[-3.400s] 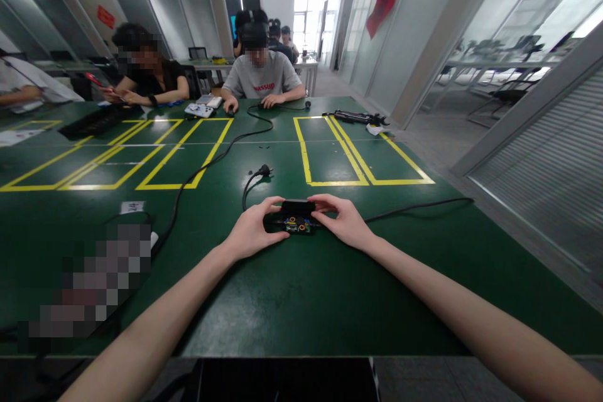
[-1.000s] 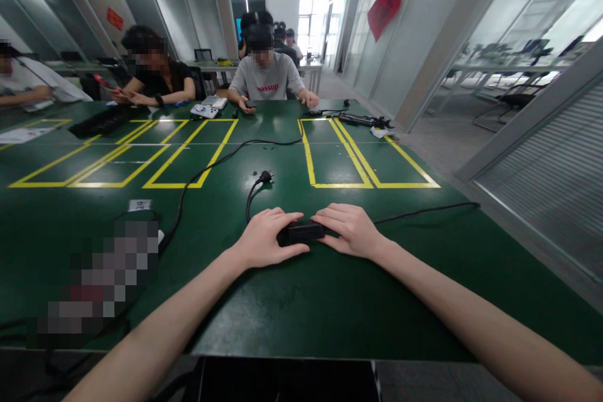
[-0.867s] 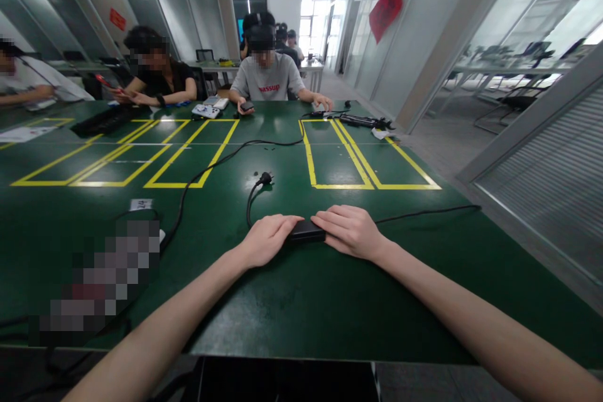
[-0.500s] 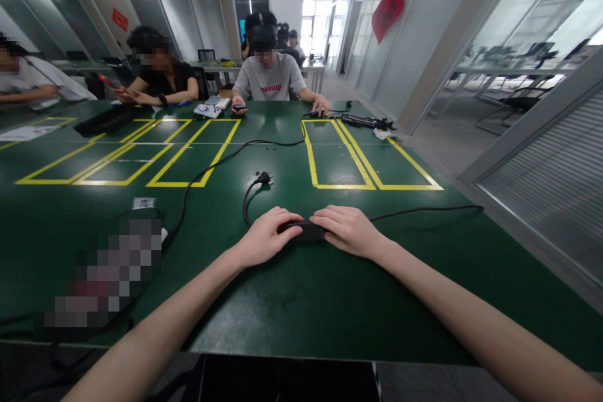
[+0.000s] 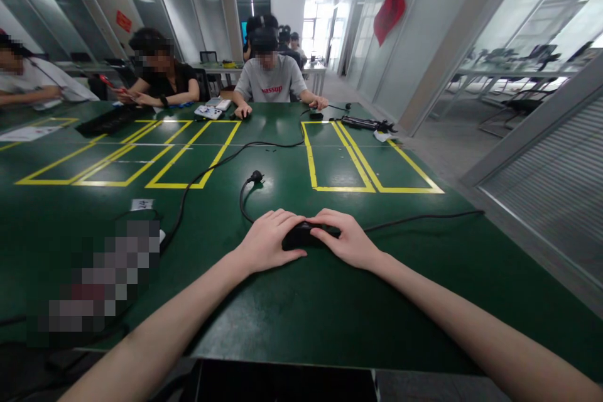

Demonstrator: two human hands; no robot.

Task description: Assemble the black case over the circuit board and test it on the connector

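A black power adapter [image 5: 298,235] is between my two hands, low over the green table [image 5: 264,320]. My left hand [image 5: 271,242] wraps its left end, fingers over the far side and thumb along the near side. At the other end, my right hand [image 5: 346,235] grips it with the thumb across its face. A cord ending in a black plug [image 5: 255,177] curls out beyond my left hand. From the right end another black cord [image 5: 424,216] runs off across the table. My fingers cover both ends of the adapter.
Yellow tape outlines [image 5: 339,188] mark the tabletop. A pixelated power strip-like object [image 5: 106,276] lies at the left, near a long black cable [image 5: 183,207]. Across the table, a person in a grey shirt [image 5: 271,78] sits near a black folded stand [image 5: 367,123].
The adapter has turned in my hands, showing more of its face. My left thumb has moved lower and the plug has shifted slightly left. The person opposite has lowered a hand to the table.
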